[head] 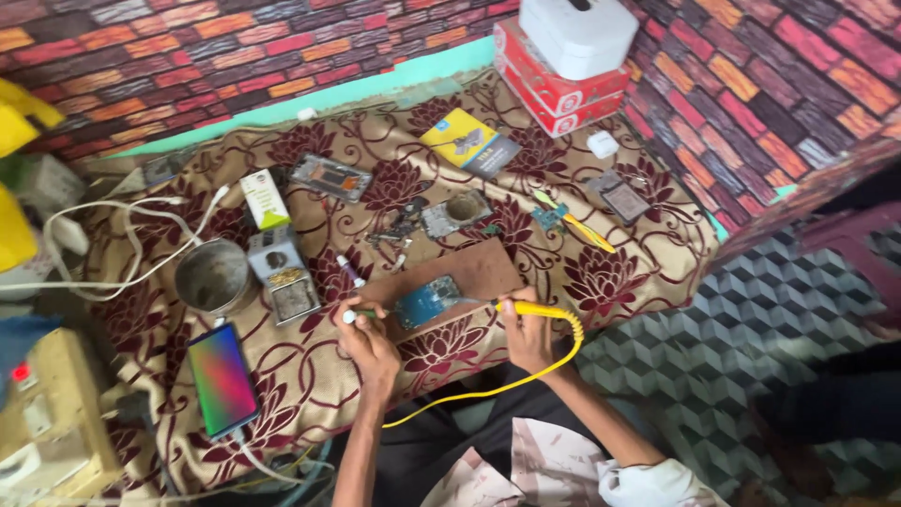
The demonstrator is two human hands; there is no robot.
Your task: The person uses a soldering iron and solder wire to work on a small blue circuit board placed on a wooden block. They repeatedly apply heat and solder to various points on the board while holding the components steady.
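far left: yellow box [52, 418] with red switch at worktop edge; white cables [122, 239] looped above it.
phone: smartphone [222, 378] lies flat, screen lit in rainbow colours, white cable plugged at its lower end.
tin: round metal tin [214, 276] above the phone, open top.
small boxes: white-green carton [264, 199] upright-ish; grey metal holder [286, 272] just below it, beside the tin.
worktop: covered by beige cloth with maroon flowers [310, 376].
left hand: left hand [366, 345] closed around a thin white-tipped tool [351, 316], tip end pointing left, hand resting at the left edge of the brown board.
board: brown board [465, 277] flat on the cloth, between both hands.
circuit board: blue circuit board [427, 302] lies on the brown board, just beside the left hand, the iron's tip reaching it from the right.
right hand: right hand [527, 330] closed on yellow soldering iron [526, 306]; its yellow cord [526, 376] curves down toward the lap.
middle back: phone frame [330, 176], grey part with round hole [457, 212], loose small parts [399, 228] near it.
back right: yellow-black booklet [471, 143]; yellow-handled tool [580, 225]; small dark module [621, 197]; white cube [602, 144].
corner: red boxes [554, 94] stacked, white box [577, 33] on top.
wall: brick-pattern [188, 47].
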